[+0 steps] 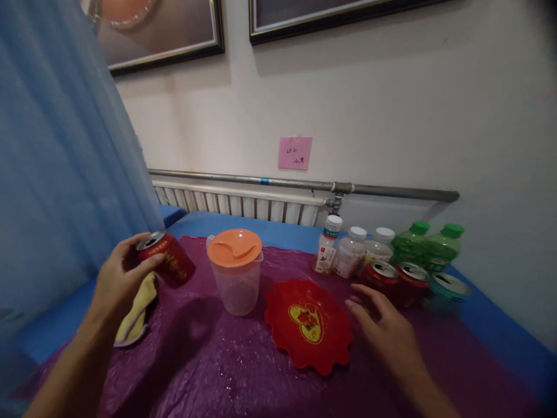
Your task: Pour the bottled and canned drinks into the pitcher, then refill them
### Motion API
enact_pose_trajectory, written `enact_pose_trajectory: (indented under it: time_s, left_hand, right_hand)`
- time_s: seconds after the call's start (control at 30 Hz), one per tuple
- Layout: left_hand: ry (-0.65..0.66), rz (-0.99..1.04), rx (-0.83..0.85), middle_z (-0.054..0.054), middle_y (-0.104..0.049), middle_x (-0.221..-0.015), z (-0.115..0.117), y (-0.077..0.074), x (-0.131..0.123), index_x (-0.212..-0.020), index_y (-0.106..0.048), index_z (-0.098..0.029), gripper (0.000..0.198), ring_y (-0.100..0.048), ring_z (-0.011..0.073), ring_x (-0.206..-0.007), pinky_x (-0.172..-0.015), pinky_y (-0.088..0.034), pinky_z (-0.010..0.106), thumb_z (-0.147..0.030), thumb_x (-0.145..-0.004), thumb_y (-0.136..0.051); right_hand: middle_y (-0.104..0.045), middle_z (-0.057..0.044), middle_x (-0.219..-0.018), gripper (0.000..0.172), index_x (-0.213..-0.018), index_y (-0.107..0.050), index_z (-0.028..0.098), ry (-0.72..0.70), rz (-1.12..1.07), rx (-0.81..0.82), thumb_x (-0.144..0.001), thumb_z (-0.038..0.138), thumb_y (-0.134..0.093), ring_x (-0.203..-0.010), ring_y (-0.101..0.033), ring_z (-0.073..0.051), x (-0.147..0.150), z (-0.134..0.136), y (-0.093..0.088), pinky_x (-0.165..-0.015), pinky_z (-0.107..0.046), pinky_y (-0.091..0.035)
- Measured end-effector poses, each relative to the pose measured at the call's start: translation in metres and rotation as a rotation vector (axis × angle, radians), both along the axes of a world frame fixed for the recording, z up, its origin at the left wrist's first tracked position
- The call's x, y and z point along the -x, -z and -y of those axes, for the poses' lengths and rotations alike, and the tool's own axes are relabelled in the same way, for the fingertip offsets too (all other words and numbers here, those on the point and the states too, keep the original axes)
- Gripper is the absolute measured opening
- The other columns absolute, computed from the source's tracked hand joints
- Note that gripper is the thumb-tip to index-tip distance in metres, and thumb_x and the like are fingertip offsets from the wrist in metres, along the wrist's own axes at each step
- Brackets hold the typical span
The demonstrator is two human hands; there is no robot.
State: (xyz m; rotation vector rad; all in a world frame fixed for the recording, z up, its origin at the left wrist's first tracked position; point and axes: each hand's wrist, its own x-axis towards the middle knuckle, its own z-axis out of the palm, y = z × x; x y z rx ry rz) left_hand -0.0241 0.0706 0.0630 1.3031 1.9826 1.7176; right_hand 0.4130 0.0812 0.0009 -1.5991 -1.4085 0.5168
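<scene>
My left hand (pixel 124 267) is closed round a red drink can (pixel 174 262), held tilted above the table at the left, its opened top facing up and left. Under that hand lies a folded yellow cloth (pixel 138 313). My right hand (pixel 385 325) has its fingers apart and holds nothing. It hovers between a red scalloped plate (pixel 278 342) and two red cans (pixel 383 278) at the right. A clear plastic pitcher (pixel 239 290) with an orange lid (pixel 235 247) stands upright in the middle, left of the plate.
Behind my right hand stand white-capped bottles (pixel 327 249), green bottles (pixel 444 247) and a teal can (pixel 448 287). Purple plastic sheeting (pixel 226 371), wet in spots, covers the blue table. A blue curtain (pixel 65 133) hangs at left; a radiator (pixel 243 204) and pipe line the wall.
</scene>
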Motion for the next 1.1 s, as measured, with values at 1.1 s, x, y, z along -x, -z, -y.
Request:
enact_pose_trajectory:
  time_s: [1.1]
  left_hand:
    - [0.425, 0.954, 0.383, 0.006, -0.069, -0.085, -0.075, 0.078, -0.077, -0.088, -0.066, -0.011, 0.018, -0.063, 0.0143, -0.074, -0.077, -0.052, 0.031, -0.023, -0.092, -0.054]
  right_hand:
    - [-0.076, -0.008, -0.105, 0.058, -0.102, -0.067, 0.02, -0.425, -0.805, 0.139, -0.049, 0.03, -0.086, -0.102, -0.069, -0.031, 0.042, 0.028, 0.005, -0.09, -0.043, -0.054]
